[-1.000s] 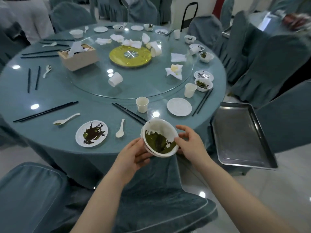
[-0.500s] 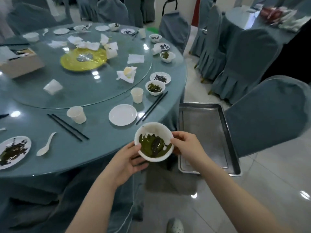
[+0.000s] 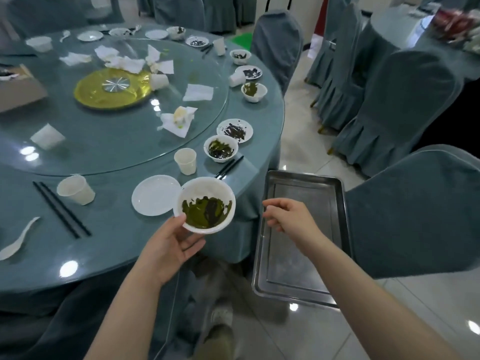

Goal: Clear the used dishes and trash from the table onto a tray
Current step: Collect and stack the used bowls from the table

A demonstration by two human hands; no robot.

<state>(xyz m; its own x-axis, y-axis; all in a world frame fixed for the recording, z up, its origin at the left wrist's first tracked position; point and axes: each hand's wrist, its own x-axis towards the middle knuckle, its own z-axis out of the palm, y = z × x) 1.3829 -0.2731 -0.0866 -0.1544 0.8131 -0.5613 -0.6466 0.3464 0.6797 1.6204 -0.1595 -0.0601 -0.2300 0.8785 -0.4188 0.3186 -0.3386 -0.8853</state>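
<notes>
Spillage threatens: left hand (image 3: 168,246) alone cups the bowl (image 3: 206,205) (green sauce inside) above the counter (image 3: 109,245) edge, short of the tray (image 3: 301,276); right hand (image 3: 288,216) fingers loosely curled, empty.

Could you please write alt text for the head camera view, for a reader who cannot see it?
A person's left hand holds a white bowl smeared with green and dark residue at the edge of a round table littered with used dishes, cups, chopsticks and napkins. The right hand hovers empty over an empty metal tray beside the table.
</notes>
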